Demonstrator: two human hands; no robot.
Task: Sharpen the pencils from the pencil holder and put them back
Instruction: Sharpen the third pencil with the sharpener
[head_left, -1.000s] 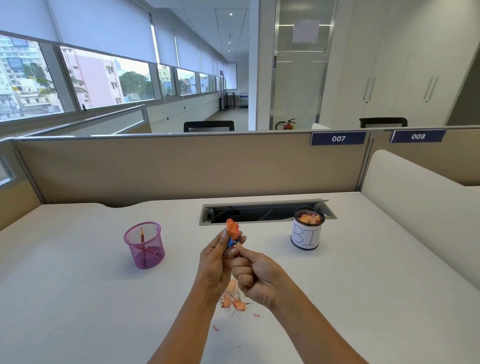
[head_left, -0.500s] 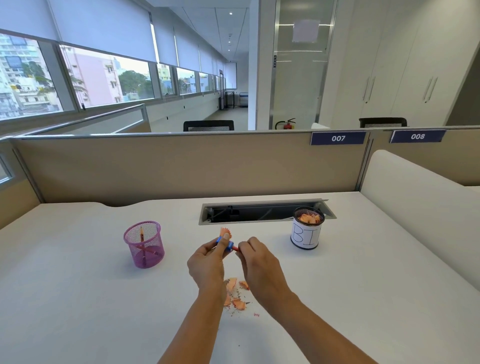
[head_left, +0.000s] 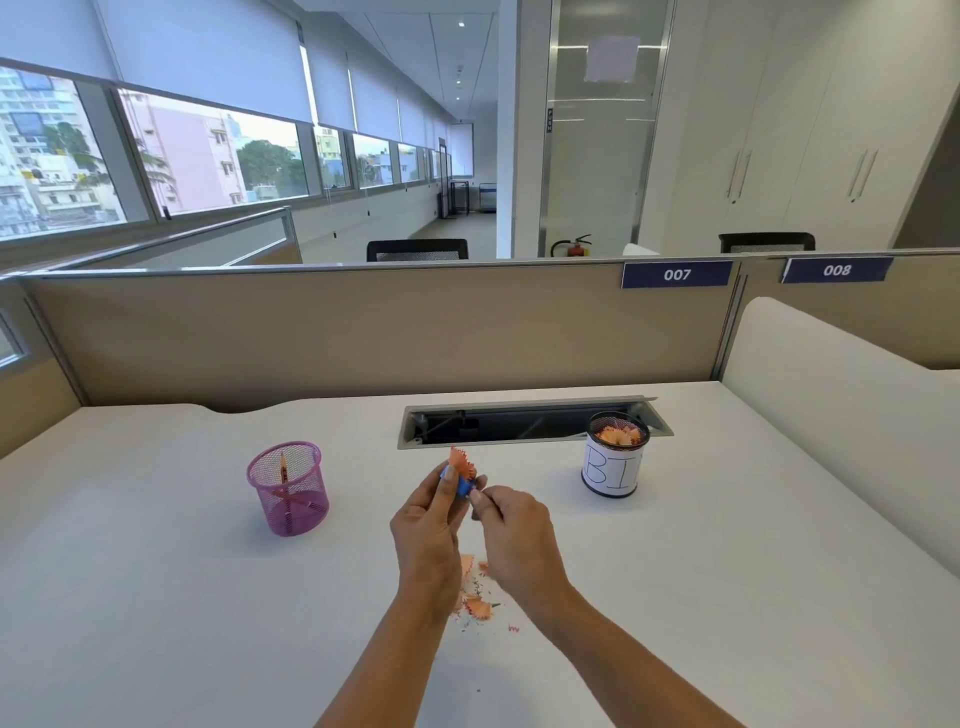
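Office cubicle, centre frame: a person sat at a white desk (head_left: 156, 597) mid-way through sharpening, w/ both forearms reaching up from the bottom edge.

Left of centre stood the pink mesh pencil holder (head_left: 288, 488), upright, well apart from the hands, w/ one orange pencil (head_left: 283, 467) leaning inside it, point up. Right of centre, just in front of the desk's cable slot (head_left: 519, 423), stood a white cup (head_left: 615, 462) hand-lettered "BI", orange shavings heaped inside.

The left hand (head_left: 426, 530) held a blue sharpener (head_left: 464, 484) pinched between thumb and fingers. The right hand (head_left: 514, 535), a knuckles-up fist a sec. earlier, had rolled over so its curled fingers pinched at the sharpener's mouth. The pencil being worked was almost wholly hidden by them; its colour and point could not be told.

An orange shaving curl (head_left: 462, 462) w/ a serrated red edge stood fanned above the sharpener, looking fuller than half a sec. before. That suggested another twist had gone in and the blade was cutting, so this pencil was prob. not yet done, nor ready to go back to the holder.

Loose shavings (head_left: 475, 597) and specks of lead lay on the desk directly below the hands, approx. lower centre, not yet moved to the cup.
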